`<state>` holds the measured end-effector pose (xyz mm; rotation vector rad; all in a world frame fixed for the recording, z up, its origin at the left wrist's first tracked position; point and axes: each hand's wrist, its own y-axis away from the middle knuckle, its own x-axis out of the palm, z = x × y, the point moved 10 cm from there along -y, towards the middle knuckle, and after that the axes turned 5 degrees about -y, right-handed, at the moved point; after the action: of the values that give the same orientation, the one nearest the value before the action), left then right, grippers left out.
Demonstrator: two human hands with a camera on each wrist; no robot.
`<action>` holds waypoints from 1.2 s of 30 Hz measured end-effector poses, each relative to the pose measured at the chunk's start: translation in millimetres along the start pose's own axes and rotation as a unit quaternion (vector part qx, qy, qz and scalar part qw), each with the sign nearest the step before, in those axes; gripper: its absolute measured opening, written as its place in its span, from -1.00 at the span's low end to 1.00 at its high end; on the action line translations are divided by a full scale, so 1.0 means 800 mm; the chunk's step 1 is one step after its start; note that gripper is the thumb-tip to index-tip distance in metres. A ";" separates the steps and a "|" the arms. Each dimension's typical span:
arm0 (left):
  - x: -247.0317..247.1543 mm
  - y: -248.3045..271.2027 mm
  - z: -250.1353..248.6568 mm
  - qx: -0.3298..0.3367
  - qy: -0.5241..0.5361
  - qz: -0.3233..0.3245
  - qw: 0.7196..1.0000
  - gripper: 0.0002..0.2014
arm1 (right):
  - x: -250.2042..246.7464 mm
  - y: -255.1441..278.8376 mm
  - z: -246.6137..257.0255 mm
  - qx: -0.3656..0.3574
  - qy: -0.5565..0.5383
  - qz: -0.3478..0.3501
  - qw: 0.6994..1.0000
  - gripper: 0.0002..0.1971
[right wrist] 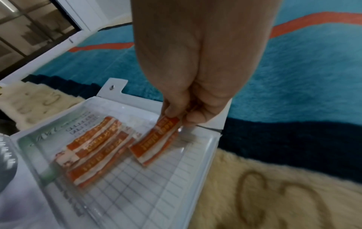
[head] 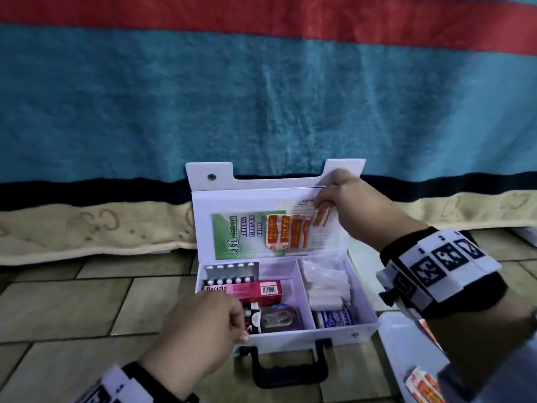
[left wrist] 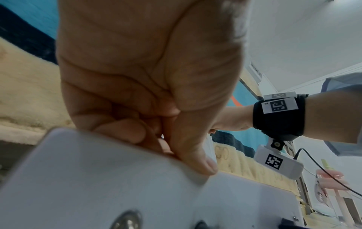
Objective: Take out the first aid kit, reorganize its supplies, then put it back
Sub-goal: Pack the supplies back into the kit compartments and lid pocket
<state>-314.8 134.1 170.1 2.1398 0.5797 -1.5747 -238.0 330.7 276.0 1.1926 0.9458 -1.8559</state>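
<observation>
Two hands in play here: your right hand is up at the lid's 1 o'clock corner, fingers pinching a couple of orange plaster strips right at the mouth of the clear lid pocket, while your left hand sits at the case's 7 o'clock corner, fingers curled with the thumb pressing the white front wall. The first aid kit is open on the tiled floor, lid standing against the blue blanket, black handle at 6 o'clock towards you. More plasters and a green guide leaflet already sit in that pocket. Left compartment has blister packs and a pink Bacidin box; right one holds white gauze rolls and a bandage pack.
</observation>
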 end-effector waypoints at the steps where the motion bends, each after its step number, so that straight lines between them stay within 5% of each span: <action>1: 0.000 0.000 -0.001 0.002 0.003 0.000 1.000 -0.83 | -0.002 -0.001 0.005 -0.013 0.018 -0.006 1.000 -0.68; 8: -0.004 0.004 -0.001 -0.007 0.000 -0.020 1.000 -0.80 | -0.004 -0.013 0.004 0.016 0.010 -0.038 0.999 -0.65; 15: -0.002 0.003 0.000 0.005 0.012 -0.014 1.000 -0.80 | 0.014 -0.007 0.007 0.019 0.025 0.016 0.999 -0.55; 21: -0.002 0.004 0.000 -0.005 0.013 -0.011 1.000 -0.81 | 0.015 -0.006 0.007 0.033 0.006 0.029 0.999 -0.77; 29: 0.001 0.004 0.002 -0.013 0.009 0.002 1.000 -0.79 | 0.016 -0.009 0.004 0.040 0.000 -0.001 0.999 -0.65; 36: 0.006 -0.001 0.004 -0.013 0.014 0.021 1.000 -0.81 | 0.002 0.014 0.008 0.040 -0.021 -0.020 0.999 -0.82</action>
<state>-316.6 133.3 164.3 2.1442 0.5566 -1.5092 -231.3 319.7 274.0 1.1855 0.8853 -1.9593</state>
